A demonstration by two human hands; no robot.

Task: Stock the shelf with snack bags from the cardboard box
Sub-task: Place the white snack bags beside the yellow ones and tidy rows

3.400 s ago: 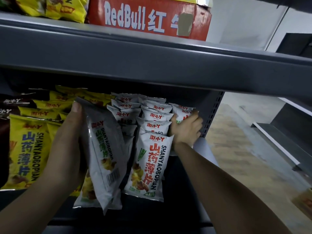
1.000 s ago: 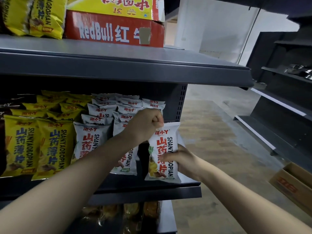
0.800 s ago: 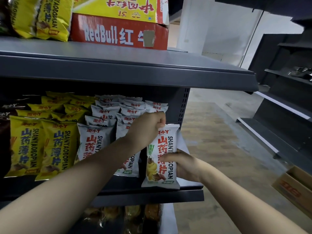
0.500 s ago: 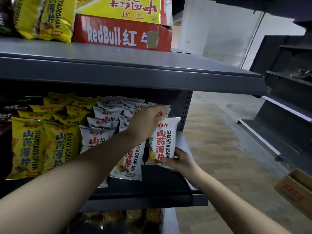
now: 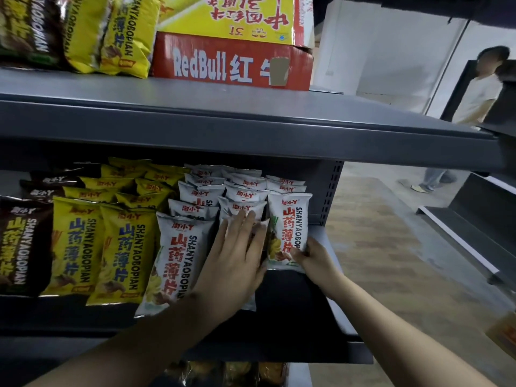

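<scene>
Here, flat left hand (image 5: 237,255) presses middle bag (image 5: 238,208); right hand (image 5: 315,259) grips shelf-end bag (image 5: 290,227).

On the grey shelf (image 5: 287,303): rows of brown bags (image 5: 22,247) left, yellow bags (image 5: 120,255) middle, white snack bags (image 5: 178,255) right. On the upper shelf (image 5: 223,118): red carton (image 5: 231,62), yellow packs (image 5: 122,37).

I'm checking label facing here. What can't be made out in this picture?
Head view:
middle white bag: front covered by the left hand
right white bag: lower corner inside the grip of the right hand
cardboard box: cut off by the right edge
lowest-shelf packets: dark, blurred, cut by the bottom edge
</scene>
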